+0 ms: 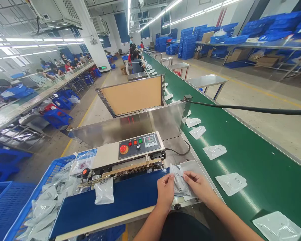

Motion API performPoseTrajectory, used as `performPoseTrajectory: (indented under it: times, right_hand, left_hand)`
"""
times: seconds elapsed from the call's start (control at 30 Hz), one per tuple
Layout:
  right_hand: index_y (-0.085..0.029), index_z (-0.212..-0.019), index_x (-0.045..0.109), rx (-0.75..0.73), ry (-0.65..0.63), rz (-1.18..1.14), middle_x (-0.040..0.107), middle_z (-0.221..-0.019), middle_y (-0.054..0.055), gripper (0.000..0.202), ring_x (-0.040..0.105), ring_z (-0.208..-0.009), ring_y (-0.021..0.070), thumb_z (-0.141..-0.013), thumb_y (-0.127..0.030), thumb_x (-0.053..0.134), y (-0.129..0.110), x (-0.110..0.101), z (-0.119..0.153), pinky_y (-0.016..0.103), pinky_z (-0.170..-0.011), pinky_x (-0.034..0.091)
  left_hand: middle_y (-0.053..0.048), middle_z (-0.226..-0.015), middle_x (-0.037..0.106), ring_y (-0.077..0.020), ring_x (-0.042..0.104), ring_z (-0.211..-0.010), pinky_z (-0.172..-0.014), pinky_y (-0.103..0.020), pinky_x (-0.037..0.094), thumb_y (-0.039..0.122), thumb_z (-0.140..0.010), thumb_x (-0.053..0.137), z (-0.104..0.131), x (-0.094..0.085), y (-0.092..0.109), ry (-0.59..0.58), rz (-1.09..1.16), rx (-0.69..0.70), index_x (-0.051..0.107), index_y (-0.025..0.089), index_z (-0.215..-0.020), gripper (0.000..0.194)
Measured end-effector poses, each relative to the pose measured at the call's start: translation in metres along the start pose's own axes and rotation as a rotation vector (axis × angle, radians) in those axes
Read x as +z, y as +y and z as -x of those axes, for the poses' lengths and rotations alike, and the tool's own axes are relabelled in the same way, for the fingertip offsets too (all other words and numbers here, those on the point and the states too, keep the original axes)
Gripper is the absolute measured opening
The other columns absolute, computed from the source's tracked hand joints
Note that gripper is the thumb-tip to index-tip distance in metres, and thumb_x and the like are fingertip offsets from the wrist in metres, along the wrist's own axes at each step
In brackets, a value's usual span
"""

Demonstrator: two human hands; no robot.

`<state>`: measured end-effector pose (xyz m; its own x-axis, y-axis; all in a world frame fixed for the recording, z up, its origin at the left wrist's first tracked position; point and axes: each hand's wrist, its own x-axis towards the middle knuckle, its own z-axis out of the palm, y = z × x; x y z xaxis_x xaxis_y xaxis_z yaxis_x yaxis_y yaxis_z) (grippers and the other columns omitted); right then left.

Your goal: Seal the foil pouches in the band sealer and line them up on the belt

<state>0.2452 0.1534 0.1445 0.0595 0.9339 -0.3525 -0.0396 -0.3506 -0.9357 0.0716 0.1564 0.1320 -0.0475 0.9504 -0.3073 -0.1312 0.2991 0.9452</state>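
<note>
Between my two hands is a white plastic pouch with dark print, held upright over the right end of a blue belt. My left hand pinches its left edge, thumb on the front. On the opposite side, my right hand grips the pouch with thumb and fingers closed. The blue belt belongs to a band sealing machine with a control panel. Another white pouch hangs in the sealer's left end. A pale tray sits just behind my right hand.
A green conveyor carries several flat white pouches along my right. Left of the sealer, a blue basket is heaped with pouches. A black cable crosses above the conveyor. Ahead stands a metal-framed tan board; co-workers sit farther along.
</note>
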Motion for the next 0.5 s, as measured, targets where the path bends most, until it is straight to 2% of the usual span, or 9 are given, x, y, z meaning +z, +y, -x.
performPoseTrajectory:
  times: [0.07, 0.17, 0.27, 0.37, 0.5]
  right_hand:
    - [-0.021, -0.074, 0.076, 0.019, 0.045, 0.055, 0.071, -0.070, 0.003, 0.052, 0.063, -0.068, 0.0203, -0.072, -0.072, 0.081, 0.003, -0.004, -0.008, 0.033, -0.067, 0.053]
    - [-0.021, -0.065, 0.070, 0.141, 0.115, 0.013, 0.061, -0.059, 0.000, 0.045, 0.055, -0.057, 0.0158, -0.069, -0.065, 0.080, 0.006, -0.004, -0.027, 0.031, -0.060, 0.050]
    - [-0.021, -0.062, 0.066, 0.185, 0.107, -0.018, 0.059, -0.057, -0.001, 0.040, 0.053, -0.054, 0.0136, -0.067, -0.058, 0.081, 0.007, 0.005, -0.048, 0.029, -0.056, 0.049]
    - [-0.021, -0.060, 0.065, 0.183, 0.049, -0.003, 0.059, -0.055, -0.001, 0.036, 0.052, -0.051, 0.0123, -0.069, -0.051, 0.082, 0.006, 0.024, -0.065, 0.027, -0.053, 0.048]
    - [-0.019, -0.060, 0.068, 0.180, -0.071, -0.013, 0.065, -0.058, 0.002, 0.037, 0.059, -0.054, 0.0140, -0.074, -0.051, 0.082, 0.005, 0.063, -0.073, 0.028, -0.057, 0.054]
  left_hand:
    - [0.000, -0.058, 0.057, -0.0132, 0.045, -0.059, -0.057, -0.026, 0.033, 0.062, -0.078, 0.084, -0.008, 0.001, -0.005, 0.063, 0.019, -0.051, 0.068, 0.016, -0.057, 0.053]
    - [0.003, -0.050, 0.051, -0.0111, 0.040, -0.052, -0.052, -0.026, 0.029, 0.061, -0.069, 0.088, -0.026, 0.004, -0.011, 0.164, 0.064, -0.135, 0.066, 0.017, -0.053, 0.052]
    - [0.000, -0.053, 0.059, -0.0119, 0.045, -0.051, -0.054, -0.026, 0.034, 0.063, -0.064, 0.089, -0.039, 0.002, -0.014, 0.217, 0.121, -0.169, 0.072, 0.014, -0.059, 0.052]
    - [-0.003, -0.057, 0.065, -0.0137, 0.052, -0.054, -0.056, -0.027, 0.038, 0.063, -0.061, 0.091, -0.040, -0.011, -0.014, 0.273, 0.172, -0.167, 0.076, 0.012, -0.064, 0.053]
    - [-0.004, -0.063, 0.071, -0.0147, 0.058, -0.057, -0.058, -0.027, 0.043, 0.065, -0.062, 0.092, -0.032, -0.041, -0.008, 0.339, 0.205, -0.135, 0.078, 0.013, -0.071, 0.055]
